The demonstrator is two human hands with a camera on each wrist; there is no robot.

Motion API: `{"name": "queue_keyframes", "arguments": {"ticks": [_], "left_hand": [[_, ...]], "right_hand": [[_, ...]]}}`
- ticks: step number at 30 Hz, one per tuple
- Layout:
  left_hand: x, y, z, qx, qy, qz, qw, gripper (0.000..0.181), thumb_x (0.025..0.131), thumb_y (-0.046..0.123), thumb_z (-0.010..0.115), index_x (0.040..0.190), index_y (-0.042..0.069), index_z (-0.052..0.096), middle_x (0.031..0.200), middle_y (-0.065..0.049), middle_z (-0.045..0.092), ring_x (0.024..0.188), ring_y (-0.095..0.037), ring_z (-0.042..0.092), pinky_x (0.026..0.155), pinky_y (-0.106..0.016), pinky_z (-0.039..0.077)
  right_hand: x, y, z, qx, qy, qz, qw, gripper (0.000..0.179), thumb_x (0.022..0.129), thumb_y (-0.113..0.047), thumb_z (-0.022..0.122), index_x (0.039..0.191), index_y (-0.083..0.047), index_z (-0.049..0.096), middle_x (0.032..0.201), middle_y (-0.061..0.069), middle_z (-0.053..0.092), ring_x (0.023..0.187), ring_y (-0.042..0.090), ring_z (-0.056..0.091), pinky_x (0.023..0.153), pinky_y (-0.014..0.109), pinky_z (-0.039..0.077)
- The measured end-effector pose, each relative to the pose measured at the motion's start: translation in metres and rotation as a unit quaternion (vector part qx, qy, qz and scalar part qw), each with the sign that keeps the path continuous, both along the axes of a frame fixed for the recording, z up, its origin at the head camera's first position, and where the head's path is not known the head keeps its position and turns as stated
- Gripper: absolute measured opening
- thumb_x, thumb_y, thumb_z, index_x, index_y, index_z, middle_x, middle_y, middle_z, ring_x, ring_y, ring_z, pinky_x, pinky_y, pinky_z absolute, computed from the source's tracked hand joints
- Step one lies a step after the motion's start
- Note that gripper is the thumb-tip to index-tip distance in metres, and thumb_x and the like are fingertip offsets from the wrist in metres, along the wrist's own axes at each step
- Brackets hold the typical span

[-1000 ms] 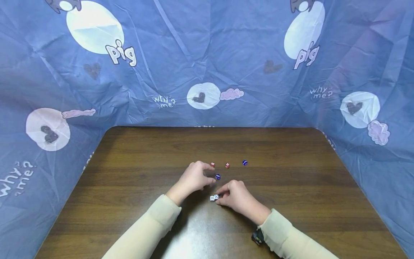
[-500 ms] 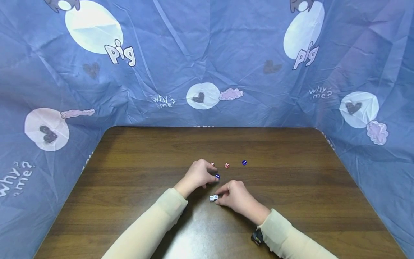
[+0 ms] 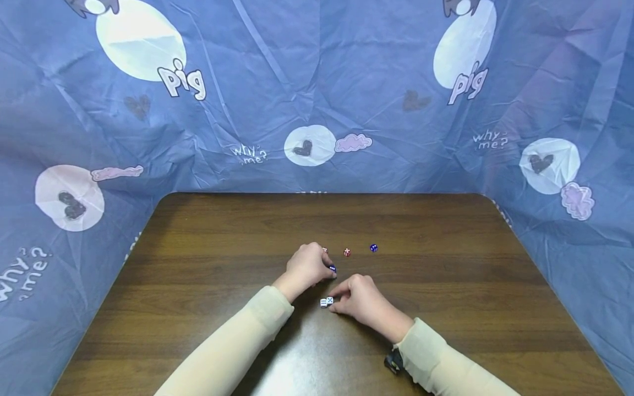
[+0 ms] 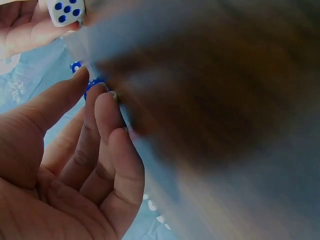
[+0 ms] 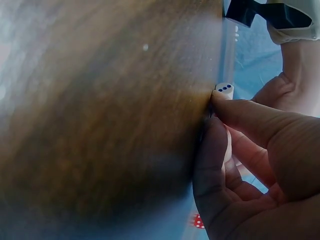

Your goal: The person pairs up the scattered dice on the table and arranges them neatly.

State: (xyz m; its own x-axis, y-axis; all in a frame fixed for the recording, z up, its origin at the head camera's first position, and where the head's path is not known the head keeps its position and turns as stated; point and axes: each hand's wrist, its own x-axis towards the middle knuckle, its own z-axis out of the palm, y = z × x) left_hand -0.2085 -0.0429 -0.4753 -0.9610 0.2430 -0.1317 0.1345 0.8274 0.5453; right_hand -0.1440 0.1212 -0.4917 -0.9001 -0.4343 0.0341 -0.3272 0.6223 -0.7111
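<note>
In the head view my left hand point(image 3: 307, 265) pinches a blue die point(image 3: 332, 269) between thumb and fingers, low over the table. The left wrist view shows that blue die point(image 4: 94, 87) mostly covered by the fingertips. Nearer the front, two white dice with blue pips sit side by side. My right hand point(image 3: 365, 301) holds the right white die point(image 3: 329, 301) with thumb and fingers. The left white die point(image 3: 323, 302) touches it or nearly so. Past the right thumb, the right wrist view shows part of a white die point(image 5: 226, 89).
Behind the hands lie a red die point(image 3: 347, 252) and another blue die point(image 3: 373, 248). A second red die point(image 3: 324, 250) is partly hidden by the left hand. The brown wooden table point(image 3: 228, 231) meets a blue printed cloth point(image 3: 317, 71) at the back and sides.
My left hand has moved slightly right and closed its thumb and fingers on the blue die, covering more of the red die behind. The right hand stays at the white dice.
</note>
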Motion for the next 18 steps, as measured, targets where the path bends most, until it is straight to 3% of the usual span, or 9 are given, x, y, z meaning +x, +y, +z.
{"name": "queue_keyframes", "arguments": {"ticks": [5, 9, 14, 18], "left_hand": [[0.0015, 0.0032, 0.0037, -0.024, 0.010, 0.007, 0.9996, 0.013, 0.075, 0.028, 0.091, 0.085, 0.027, 0.083, 0.089, 0.010, 0.073, 0.083, -0.018, 0.068, 0.057, -0.039, 0.050], [0.0011, 0.0040, 0.0035, -0.027, 0.006, 0.010, 0.9996, 0.013, 0.075, 0.026, 0.091, 0.085, 0.027, 0.083, 0.087, 0.009, 0.074, 0.079, -0.018, 0.067, 0.058, -0.040, 0.050], [-0.0001, 0.0042, 0.0030, -0.028, 0.002, 0.017, 0.9995, 0.013, 0.074, 0.025, 0.092, 0.083, 0.027, 0.082, 0.082, 0.009, 0.071, 0.073, -0.016, 0.063, 0.056, -0.039, 0.049], [0.0000, 0.0032, 0.0029, -0.031, 0.004, 0.023, 0.9992, 0.011, 0.074, 0.025, 0.091, 0.078, 0.027, 0.081, 0.089, 0.008, 0.073, 0.076, -0.016, 0.063, 0.057, -0.040, 0.050]], "right_hand": [[-0.0003, 0.0005, -0.0001, -0.004, -0.014, 0.000, 0.9999, 0.018, 0.075, -0.009, 0.091, 0.090, -0.010, 0.081, 0.060, -0.014, 0.062, 0.054, 0.000, 0.055, 0.051, 0.024, 0.046], [-0.0005, 0.0010, 0.0010, -0.002, -0.032, -0.004, 0.9995, 0.018, 0.076, -0.010, 0.090, 0.091, -0.011, 0.081, 0.061, -0.014, 0.063, 0.055, 0.000, 0.055, 0.051, 0.023, 0.046], [-0.0007, 0.0013, 0.0012, -0.002, -0.024, -0.006, 0.9997, 0.018, 0.075, -0.009, 0.091, 0.090, -0.011, 0.082, 0.061, -0.014, 0.062, 0.056, 0.000, 0.054, 0.051, 0.023, 0.046], [-0.0009, 0.0011, 0.0004, 0.000, -0.015, -0.007, 0.9999, 0.018, 0.074, -0.009, 0.091, 0.090, -0.011, 0.082, 0.060, -0.014, 0.061, 0.055, 0.000, 0.054, 0.051, 0.023, 0.046]]}}
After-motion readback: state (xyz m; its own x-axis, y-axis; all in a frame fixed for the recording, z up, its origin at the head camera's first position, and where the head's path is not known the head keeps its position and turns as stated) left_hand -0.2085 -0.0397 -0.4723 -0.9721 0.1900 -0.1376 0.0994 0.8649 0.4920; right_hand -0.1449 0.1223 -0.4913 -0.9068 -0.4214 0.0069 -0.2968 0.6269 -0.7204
